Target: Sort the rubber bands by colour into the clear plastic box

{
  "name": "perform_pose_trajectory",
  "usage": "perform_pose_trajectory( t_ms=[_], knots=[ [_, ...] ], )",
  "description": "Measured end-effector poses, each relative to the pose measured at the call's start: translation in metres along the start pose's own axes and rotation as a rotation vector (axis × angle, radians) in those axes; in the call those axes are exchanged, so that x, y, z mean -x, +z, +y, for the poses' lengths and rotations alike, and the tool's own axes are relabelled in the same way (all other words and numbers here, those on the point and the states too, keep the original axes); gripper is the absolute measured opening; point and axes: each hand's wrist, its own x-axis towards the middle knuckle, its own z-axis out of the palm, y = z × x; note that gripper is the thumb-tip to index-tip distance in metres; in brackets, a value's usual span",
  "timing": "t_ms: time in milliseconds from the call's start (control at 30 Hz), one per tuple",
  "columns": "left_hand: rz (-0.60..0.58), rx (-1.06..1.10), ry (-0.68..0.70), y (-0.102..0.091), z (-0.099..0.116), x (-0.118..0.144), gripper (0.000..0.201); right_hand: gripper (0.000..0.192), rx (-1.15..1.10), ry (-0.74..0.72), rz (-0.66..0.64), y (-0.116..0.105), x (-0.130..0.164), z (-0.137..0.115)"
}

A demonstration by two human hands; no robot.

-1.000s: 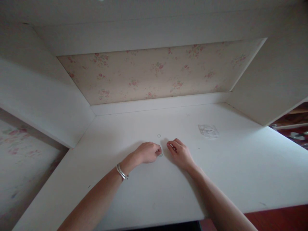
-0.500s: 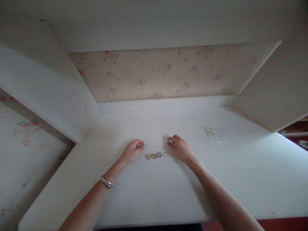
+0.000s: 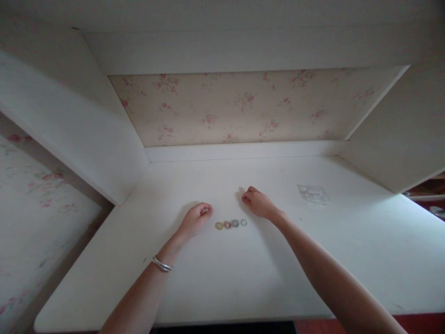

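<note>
- Four small rings (image 3: 231, 224) lie in a row on the white desk (image 3: 313, 260), between both hands; probably light, rigid, slippery; best pinched by the rim.
- Left hand (image 3: 196, 218) curled shut; contents unclear.
- Right hand (image 3: 259, 203) fingertips pinched together; held item indiscernible.
</note>
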Motion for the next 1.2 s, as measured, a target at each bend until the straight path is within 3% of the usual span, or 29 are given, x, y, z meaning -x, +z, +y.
perform_pose_trajectory(
  t_ms=[133,367,533,1033,1200],
  knots=[
    [-0.001,0.019,0.017,0.002,-0.004,0.001,0.028,0.022,-0.012,-0.039,-0.006,-0.002,0.012,-0.005],
    [-0.017,-0.025,0.029,0.002,-0.003,0.001,0.028,0.019,-0.264,-0.134,0.184,0.015,0.062,-0.018],
    [-0.022,-0.058,0.03,0.002,-0.002,0.002,0.028,0.022,-0.298,-0.136,0.216,0.024,0.087,-0.028],
    [-0.008,-0.084,0.037,0.002,-0.002,0.002,0.03,0.023,-0.296,-0.1,0.217,0.027,0.087,-0.024],
    [-0.018,-0.053,0.045,0.002,-0.002,0.002,0.027,0.021,-0.127,-0.029,0.251,0.028,0.087,-0.012]
  ],
)
